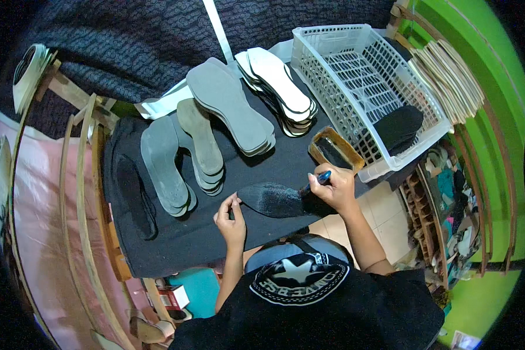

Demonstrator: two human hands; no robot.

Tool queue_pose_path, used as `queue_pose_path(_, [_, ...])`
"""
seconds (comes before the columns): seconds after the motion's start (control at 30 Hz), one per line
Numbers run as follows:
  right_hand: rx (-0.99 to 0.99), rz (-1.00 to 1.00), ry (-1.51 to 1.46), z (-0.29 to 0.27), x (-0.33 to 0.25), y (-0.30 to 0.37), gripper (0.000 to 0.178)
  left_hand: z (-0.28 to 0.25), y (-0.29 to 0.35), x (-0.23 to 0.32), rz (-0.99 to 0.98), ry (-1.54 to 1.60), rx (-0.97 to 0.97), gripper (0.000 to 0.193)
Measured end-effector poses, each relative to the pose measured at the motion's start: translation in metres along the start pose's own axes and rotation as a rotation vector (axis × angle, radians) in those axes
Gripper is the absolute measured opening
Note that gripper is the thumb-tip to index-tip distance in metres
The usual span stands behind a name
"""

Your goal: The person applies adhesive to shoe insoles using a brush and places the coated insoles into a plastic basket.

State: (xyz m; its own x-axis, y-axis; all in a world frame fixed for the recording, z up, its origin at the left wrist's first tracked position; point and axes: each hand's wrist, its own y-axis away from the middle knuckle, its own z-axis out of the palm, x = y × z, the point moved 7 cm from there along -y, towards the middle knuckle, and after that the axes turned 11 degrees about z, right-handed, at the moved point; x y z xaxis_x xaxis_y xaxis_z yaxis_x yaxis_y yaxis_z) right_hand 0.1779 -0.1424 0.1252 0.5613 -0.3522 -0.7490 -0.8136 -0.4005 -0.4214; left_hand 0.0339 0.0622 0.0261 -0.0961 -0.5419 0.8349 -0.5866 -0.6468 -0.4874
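On the black-covered table, a black insole-shaped piece (268, 198) lies in front of me, with a glossy wet-looking patch across its middle. My left hand (231, 221) pinches its left tip between thumb and fingers. Closed around a blue-handled brush (325, 175), my right hand (338, 189) is at the piece's right end; the bristles are mostly hidden. Just beyond that hand stands a small brownish, stained rectangular container (350, 147) with something dark inside.
Stacks of grey insoles (227, 105) and white ones (283, 87) lie farther back. Black pieces (137, 198) rest at the left. A white plastic crate (356, 111) at the right holds black insoles (399, 125). Beyond it is a stack of pale sheets (449, 79).
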Motion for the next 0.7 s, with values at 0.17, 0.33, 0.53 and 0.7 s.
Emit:
queue_pose_path(0.17, [-0.05, -0.014, -0.179, 0.014, -0.016, -0.003, 0.011, -0.001, -0.002, 0.005, 0.032, -0.061, -0.001, 0.012])
queue_pose_path(0.33, [-0.161, -0.062, -0.158, 0.029, -0.016, 0.002, 0.012, -0.001, -0.002, 0.004, 0.032, -0.098, -0.01, 0.013])
queue_pose_path(0.53, [-0.072, -0.028, 0.032, -0.017, 0.005, 0.017, 0.013, -0.002, 0.0, -0.002, -0.047, 0.013, 0.024, 0.018])
queue_pose_path(0.7, [0.032, -0.058, 0.045, -0.036, 0.0, 0.018, 0.013, -0.002, -0.003, 0.006, 0.006, -0.029, 0.015, 0.02])
